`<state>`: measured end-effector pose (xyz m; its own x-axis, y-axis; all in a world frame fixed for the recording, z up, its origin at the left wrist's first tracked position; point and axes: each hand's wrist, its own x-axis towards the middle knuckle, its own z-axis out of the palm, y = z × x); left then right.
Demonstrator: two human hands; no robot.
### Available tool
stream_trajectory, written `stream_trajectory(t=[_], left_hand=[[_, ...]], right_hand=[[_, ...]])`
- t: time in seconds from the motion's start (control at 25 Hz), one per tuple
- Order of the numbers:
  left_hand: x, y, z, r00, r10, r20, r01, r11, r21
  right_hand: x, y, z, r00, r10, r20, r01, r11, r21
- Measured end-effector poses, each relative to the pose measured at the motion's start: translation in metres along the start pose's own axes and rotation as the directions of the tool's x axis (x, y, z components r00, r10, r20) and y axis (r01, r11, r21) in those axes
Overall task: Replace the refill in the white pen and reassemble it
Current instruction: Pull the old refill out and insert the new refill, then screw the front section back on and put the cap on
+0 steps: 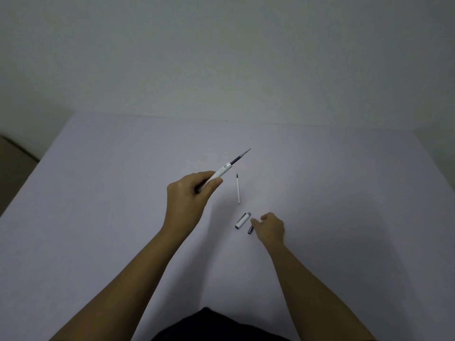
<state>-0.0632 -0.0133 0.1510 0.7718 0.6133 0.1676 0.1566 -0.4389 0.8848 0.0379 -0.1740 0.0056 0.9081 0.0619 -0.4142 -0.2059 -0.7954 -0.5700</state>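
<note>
My left hand (pixel 188 195) grips the white pen barrel (pixel 220 172) above the table, pointing up and to the right. A dark refill (pixel 240 157) sticks out of the barrel's front end. A second, thin white refill (pixel 238 189) with a dark tip lies on the table just right of the barrel. Nearer to me lies the white pen cap (pixel 242 220). My right hand (pixel 269 227) rests low beside it, its fingertips touching a small dark grey tip piece (pixel 250 230); whether the fingers have closed on that piece is unclear.
The work happens on a pale lilac table (pixel 123 193) that ends at a white wall behind. The table's left edge drops off toward a brownish object (pixel 12 158). My dark clothing (pixel 211 326) shows at the bottom.
</note>
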Motion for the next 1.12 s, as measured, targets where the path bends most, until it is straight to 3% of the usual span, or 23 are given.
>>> stream_trajectory(t=[0.2,0.32,0.36,0.48,0.56,0.64,0.8,1.12], left_hand=[[0.005,-0.005,-0.003,1.000,-0.021,-0.020,0.021,1.000,0.010],[0.003,-0.010,-0.002,0.999,-0.036,-0.008,0.036,0.999,0.020],[0.003,-0.011,-0.001,0.999,-0.042,-0.002,0.042,0.999,0.027],[0.001,-0.016,0.002,0.999,-0.045,0.017,0.044,0.998,0.047],[-0.001,-0.018,0.003,0.999,-0.038,0.026,0.037,0.998,0.059],[-0.002,-0.018,0.003,0.999,-0.034,0.031,0.032,0.997,0.065],[-0.002,-0.016,0.004,0.999,-0.020,0.030,0.018,0.997,0.069],[0.000,-0.014,0.004,1.000,-0.002,0.029,0.000,0.997,0.073]], right_hand=[[0.006,-0.013,0.003,1.000,0.009,-0.014,-0.009,1.000,0.008],[0.010,-0.040,-0.015,0.996,0.004,-0.084,0.018,0.965,0.261],[0.010,-0.052,-0.025,0.996,-0.003,-0.085,0.038,0.908,0.418],[0.003,-0.088,-0.058,0.993,-0.108,-0.041,0.097,0.580,0.809],[-0.003,-0.106,-0.077,0.982,-0.178,-0.058,0.130,0.426,0.895],[-0.009,-0.118,-0.089,0.976,-0.204,-0.072,0.140,0.346,0.928],[-0.017,-0.125,-0.093,0.974,-0.220,-0.058,0.124,0.302,0.945],[-0.031,-0.128,-0.087,0.964,-0.265,-0.023,0.116,0.339,0.934]])
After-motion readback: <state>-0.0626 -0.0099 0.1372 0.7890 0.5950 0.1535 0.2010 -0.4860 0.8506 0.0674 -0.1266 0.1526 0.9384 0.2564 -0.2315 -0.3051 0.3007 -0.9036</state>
